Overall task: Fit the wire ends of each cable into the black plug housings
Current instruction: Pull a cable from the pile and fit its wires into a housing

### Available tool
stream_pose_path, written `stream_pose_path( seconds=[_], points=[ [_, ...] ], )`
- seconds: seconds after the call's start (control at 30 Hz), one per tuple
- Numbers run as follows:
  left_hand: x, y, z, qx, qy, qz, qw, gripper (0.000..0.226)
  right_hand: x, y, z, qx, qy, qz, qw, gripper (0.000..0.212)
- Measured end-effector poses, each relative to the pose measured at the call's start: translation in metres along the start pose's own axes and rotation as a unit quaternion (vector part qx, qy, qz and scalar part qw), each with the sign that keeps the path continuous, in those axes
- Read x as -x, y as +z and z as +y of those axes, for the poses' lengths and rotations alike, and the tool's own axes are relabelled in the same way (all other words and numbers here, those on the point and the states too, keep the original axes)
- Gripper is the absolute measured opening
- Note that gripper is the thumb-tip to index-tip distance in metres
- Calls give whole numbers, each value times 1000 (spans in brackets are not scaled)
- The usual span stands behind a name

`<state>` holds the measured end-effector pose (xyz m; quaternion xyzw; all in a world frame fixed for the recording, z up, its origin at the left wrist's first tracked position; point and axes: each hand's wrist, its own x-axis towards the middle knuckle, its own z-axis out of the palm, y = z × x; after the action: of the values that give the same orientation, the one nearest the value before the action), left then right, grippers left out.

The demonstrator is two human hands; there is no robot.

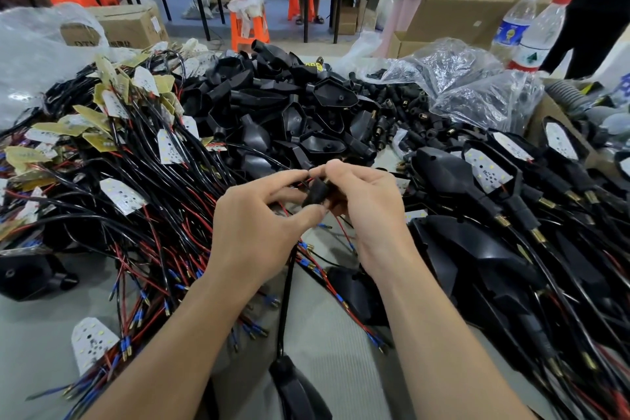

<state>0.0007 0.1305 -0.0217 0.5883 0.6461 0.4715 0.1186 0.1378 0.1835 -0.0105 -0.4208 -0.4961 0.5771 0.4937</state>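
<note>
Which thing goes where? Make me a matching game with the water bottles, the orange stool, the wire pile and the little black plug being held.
Things
1. water bottles
2. orange stool
3. wire pile
4. black plug

Places
A. pinched between the left hand and the right hand
B. on the floor beyond the table
C. far right, at the back
D. heaped on the table's left side

Pairs: 1-C, 2-B, 3-D, 4-A

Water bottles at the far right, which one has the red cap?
The right-hand bottle: red cap, red band at its base. The left-hand bottle has a white cap and a blue label.
</note>
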Motion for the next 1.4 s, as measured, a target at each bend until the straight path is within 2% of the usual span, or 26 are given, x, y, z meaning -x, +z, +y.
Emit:
stream_pose_path(
  seconds=[0.07, 0.2, 0.3, 0.37, 0.43, 0.53, 0.6, 0.73, 0.83, 0.9, 0.97, 1.13, 1.17, 1.27, 1.4],
  points=[
    [0, 0, 2, 32, -16, -8, 999, 53, 2, 2, 0, 31, -22, -12, 999, 28],
    [-1, 2, -1, 37, -37, -54, 997, 47, -3, 1, -4, -27, -45, 64, 997, 27],
    [-1, 6, -3, 49, -27, -67, 996, 36, -4, -1, -6, -42, -27, 47, 998, 33],
    [-2, 8, -3, 89, -42, -70, 993, 38, -3, 1, -4, -23, 0, 30, 999, 38],
    [-5, 8, -4, 147, -67, -61, 985, 42, -4, 2, -1, -17, 10, 49, 999, 42],
    [-8, 7, -8, 239, -111, -49, 963, 29, -6, -4, 6, 68, -19, 132, 989, 41],
    [-10, 6, -8, 282, -133, -55, 949, 20, -7, -6, 10, 134, -30, 156, 978, 33],
    [-9, 7, -6, 338, -142, -71, 928, 20, -7, 1, 19, 259, 14, 97, 961, 32],
    [-11, 8, -8, 332, -134, -71, 931, 23, -7, 4, 21, 228, 56, 53, 971, 20],
    [-12, 8, -8, 333, -133, -71, 931, 25, -7, 5, 19, 156, 66, 44, 985, 16],
    [-12, 9, -8, 336, -136, -69, 929, 26, -7, 4, 16, 100, 58, 39, 993, 31],
    [-13, 5, -10, 356, -153, -46, 921, 22, -1, 5, 14, 147, -39, 40, 988, 75],
    [-14, 5, -11, 356, -156, -40, 921, 21, 0, 6, 12, 160, -51, 44, 985, 74],
    [-15, 6, -12, 355, -168, -28, 919, 19, 1, 8, 10, 185, -75, 37, 979, 42],
    [-15, 7, -12, 353, -176, -20, 919, 17, 3, 8, 9, 205, -73, 66, 974, 33]
  ],
)
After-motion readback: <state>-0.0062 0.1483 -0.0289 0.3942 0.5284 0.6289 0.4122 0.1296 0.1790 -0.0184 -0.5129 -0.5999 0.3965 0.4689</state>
